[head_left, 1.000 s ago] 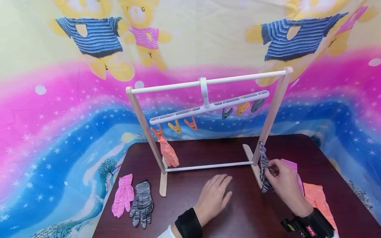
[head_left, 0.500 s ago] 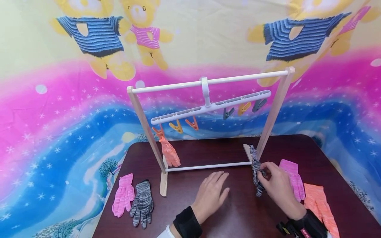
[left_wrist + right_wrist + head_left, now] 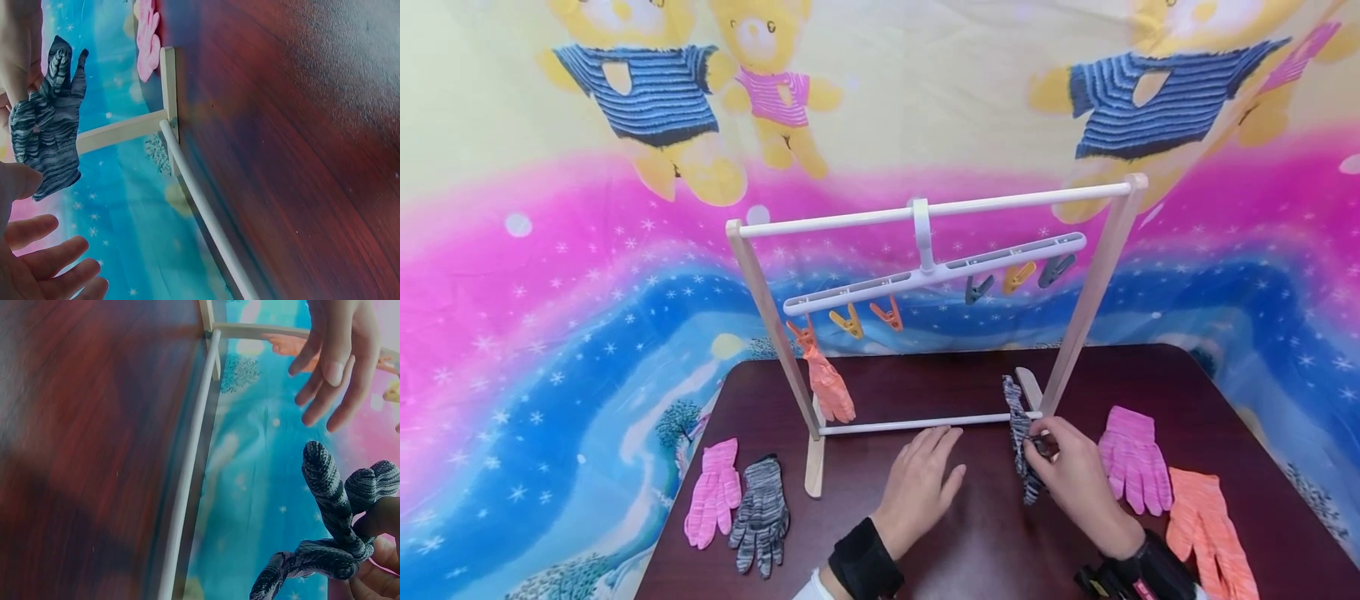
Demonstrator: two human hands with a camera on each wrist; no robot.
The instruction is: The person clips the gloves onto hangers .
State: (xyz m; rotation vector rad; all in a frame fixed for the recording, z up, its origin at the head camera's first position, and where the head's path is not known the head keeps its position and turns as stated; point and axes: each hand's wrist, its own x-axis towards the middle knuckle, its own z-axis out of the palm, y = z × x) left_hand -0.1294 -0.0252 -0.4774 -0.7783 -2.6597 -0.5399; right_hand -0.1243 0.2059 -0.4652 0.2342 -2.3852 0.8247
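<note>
My right hand [image 3: 1071,475] pinches a black-and-grey striped knit glove [image 3: 1021,446] at its side, holding it up in front of the rack's right leg. In the right wrist view the fingers of that glove [image 3: 325,487] splay out from my grip. My left hand [image 3: 917,483] is held over the table left of the glove, fingers extended and holding nothing. The left wrist view shows the glove [image 3: 56,125] beyond my left thumb. An orange glove [image 3: 830,387] hangs from an orange clip [image 3: 805,336] at the left end of the white hanger [image 3: 865,287].
The wooden rack [image 3: 1090,292] stands across the table [image 3: 977,550]. Yellow [image 3: 848,321], orange and grey clips [image 3: 1057,271] dangle from the hanger. A pink glove [image 3: 713,493] and a striped glove [image 3: 762,517] lie left; a pink glove [image 3: 1135,458] and an orange glove [image 3: 1210,529] lie right.
My right hand has carried the striped glove leftward from beside the rack's right leg, uncovering more of the pink and orange gloves. My left hand has shifted slightly left.
</note>
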